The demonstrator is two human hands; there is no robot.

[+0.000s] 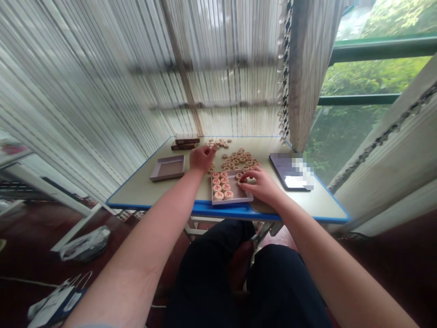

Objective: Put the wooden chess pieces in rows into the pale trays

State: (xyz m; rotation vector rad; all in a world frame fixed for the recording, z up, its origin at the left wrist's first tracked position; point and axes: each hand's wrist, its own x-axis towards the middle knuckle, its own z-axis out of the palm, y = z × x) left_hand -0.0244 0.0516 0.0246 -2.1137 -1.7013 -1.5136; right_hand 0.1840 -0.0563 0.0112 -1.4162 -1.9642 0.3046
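Observation:
A shallow grey box tray [235,199] lies at the table's near edge with several round wooden chess pieces [221,184] set in rows inside it. My right hand [257,184] rests on the tray's right part, fingers curled and pinched on a piece [240,181]. My left hand [202,157] reaches farther out, fingers closed round a piece [214,146] at the edge of the loose pile [239,159] of wooden pieces spread over the table's middle and back.
An empty grey box lid [168,168] lies to the left. Two dark flat boxes [184,142] sit at the back left, a phone or tablet [290,171] at the right. Striped curtains surround the blue-edged table [153,189]; bags [85,246] lie on the floor left.

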